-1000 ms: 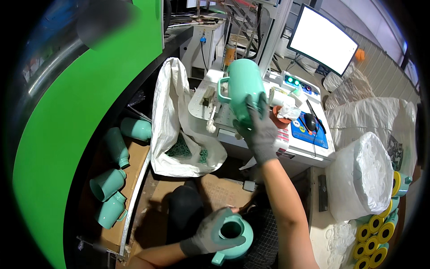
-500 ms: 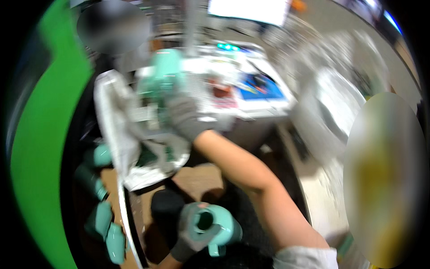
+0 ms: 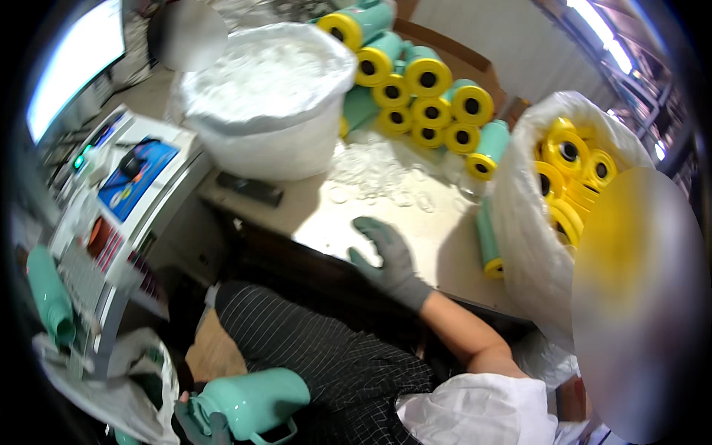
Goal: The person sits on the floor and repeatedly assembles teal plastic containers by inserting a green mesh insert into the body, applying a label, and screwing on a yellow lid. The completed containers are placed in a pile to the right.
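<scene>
Two gloved hands are seen: the right hand [image 3: 387, 259], fingers spread flat and empty on the worktable [image 3: 326, 222], is best kept low toward the clear rings [image 3: 378, 178], while the mint jug [image 3: 256, 404] is gripped at the lap by the left hand [image 3: 204, 426].

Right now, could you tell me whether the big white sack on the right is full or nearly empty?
Full. The white sack stands open, and yellow ring-shaped caps are heaped up to its rim, some rising above the edge.

Head view, looking down, close
</scene>
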Available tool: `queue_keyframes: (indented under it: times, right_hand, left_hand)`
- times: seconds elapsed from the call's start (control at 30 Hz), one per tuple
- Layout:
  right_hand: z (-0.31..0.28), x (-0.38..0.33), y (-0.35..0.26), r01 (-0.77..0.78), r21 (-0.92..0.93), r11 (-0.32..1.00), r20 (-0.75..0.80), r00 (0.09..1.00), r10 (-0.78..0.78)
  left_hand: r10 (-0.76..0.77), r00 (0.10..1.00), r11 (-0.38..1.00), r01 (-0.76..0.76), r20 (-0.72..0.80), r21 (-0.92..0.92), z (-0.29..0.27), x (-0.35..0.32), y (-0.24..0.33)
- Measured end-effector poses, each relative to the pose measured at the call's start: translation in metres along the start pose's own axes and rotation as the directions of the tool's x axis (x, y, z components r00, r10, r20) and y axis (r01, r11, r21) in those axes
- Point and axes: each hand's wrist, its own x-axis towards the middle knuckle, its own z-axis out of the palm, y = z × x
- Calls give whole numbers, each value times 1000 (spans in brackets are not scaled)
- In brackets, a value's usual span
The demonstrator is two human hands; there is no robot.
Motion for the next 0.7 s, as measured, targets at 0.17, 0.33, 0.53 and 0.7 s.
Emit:
queue_keyframes:
  times: [0.17, 0.33, 0.53, 0.7]
  right_hand:
    - [-204, 63, 5, -183, -764, 618, -229, 973, 5]
    - [-313, 1, 113, -209, -929, 304, -74, 914, 399]
    - [-298, 26, 61, -349, -723, 596, -336, 932, 138]
    - [-131, 46, -29, -147, 54, 988, -36, 988, 149]
  left_hand:
    - [11, 999, 999, -9, 48, -35, 12, 30, -2]
    - [86, 988, 988, -68, 124, -141, 46, 46, 10]
    - [297, 901, 842, -404, 316, 358, 11, 52, 71]
    - [205, 966, 949, -157, -156, 272, -23, 27, 37]
